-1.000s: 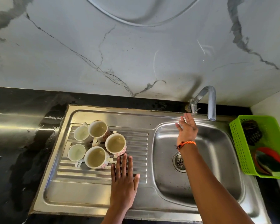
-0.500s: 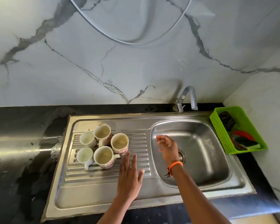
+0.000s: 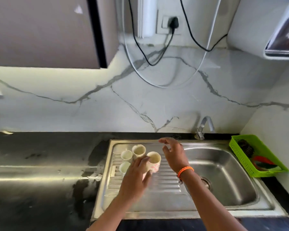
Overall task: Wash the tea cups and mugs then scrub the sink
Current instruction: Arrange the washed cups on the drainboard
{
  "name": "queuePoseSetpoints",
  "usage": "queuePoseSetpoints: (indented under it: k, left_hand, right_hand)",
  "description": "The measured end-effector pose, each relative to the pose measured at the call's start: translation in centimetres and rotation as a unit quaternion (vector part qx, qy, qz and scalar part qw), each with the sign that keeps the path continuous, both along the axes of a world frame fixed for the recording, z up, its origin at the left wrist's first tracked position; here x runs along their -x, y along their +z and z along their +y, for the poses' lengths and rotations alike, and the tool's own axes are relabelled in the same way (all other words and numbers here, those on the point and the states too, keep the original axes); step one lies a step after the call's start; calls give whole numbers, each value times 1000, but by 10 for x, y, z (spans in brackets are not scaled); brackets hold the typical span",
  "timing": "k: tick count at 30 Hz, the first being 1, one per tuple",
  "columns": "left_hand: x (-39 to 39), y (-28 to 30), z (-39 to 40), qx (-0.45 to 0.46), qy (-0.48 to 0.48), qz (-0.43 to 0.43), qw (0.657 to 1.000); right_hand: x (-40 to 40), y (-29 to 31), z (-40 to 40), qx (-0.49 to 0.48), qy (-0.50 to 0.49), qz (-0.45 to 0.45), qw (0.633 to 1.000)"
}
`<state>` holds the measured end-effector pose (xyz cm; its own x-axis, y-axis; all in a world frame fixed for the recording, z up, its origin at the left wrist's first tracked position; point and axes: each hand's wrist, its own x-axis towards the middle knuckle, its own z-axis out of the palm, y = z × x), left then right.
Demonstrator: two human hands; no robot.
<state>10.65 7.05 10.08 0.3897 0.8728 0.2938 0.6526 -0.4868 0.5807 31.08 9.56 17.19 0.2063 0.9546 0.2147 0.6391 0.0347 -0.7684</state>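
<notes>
Several stained cups stand on the steel draining board (image 3: pixel 163 184) left of the sink bowl (image 3: pixel 230 192). Two small white cups (image 3: pixel 126 155) are at the left, one mug (image 3: pixel 138 150) at the back and a pink-patterned mug (image 3: pixel 154 161) at the right. My left hand (image 3: pixel 135 179) lies blurred over the front mug, which shows only as a pale sliver by the thumb. Its fingers are stretched out, with the tips at the patterned mug's side. My right hand (image 3: pixel 173 155), with an orange wristband, hovers spread just right of the mugs and holds nothing.
The tap (image 3: pixel 205 125) stands behind the bowl with no water running. A green basket (image 3: pixel 235 147) with scrubbers sits on the right against the side wall. Black counter (image 3: pixel 40 164) stretches to the left. Cables hang down the marble wall above.
My right hand has left the tap, crossed the bowl and come up beside the mugs. My left hand slid forward over the front mug. The view has pulled back and tilted up.
</notes>
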Motion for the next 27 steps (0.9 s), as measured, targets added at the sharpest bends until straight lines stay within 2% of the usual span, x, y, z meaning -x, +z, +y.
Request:
queuePoseSetpoints:
  k: [6, 12, 14, 17, 19, 22, 25, 27]
  left_hand:
    - [104, 93, 15, -51, 65, -30, 996]
    - [230, 193, 51, -67, 154, -82, 982]
    - [270, 221, 68, -69, 186, -131, 971]
    - [322, 259, 99, -22, 217, -254, 942]
    - [358, 278, 119, 30, 227, -367, 902]
    - [394, 300, 140, 120, 212, -514, 823]
    - [429, 313, 157, 193, 132, -664, 710]
    - [446, 317, 165, 224, 82, -718, 653]
  right_hand:
    - [79, 64, -8, -80, 73, -95, 990]
    - [177, 126, 13, -136, 122, -233, 955]
    - [217, 145, 25, -164, 122, -273, 940]
    - [270, 171, 44, -235, 96, -292, 922]
    - [312, 189, 59, -295, 59, -285, 910]
    - [360, 211, 80, -338, 13, -297, 893]
    - [403, 217, 100, -331, -34, -308, 891]
    - [422, 212, 111, -316, -61, -303, 897]
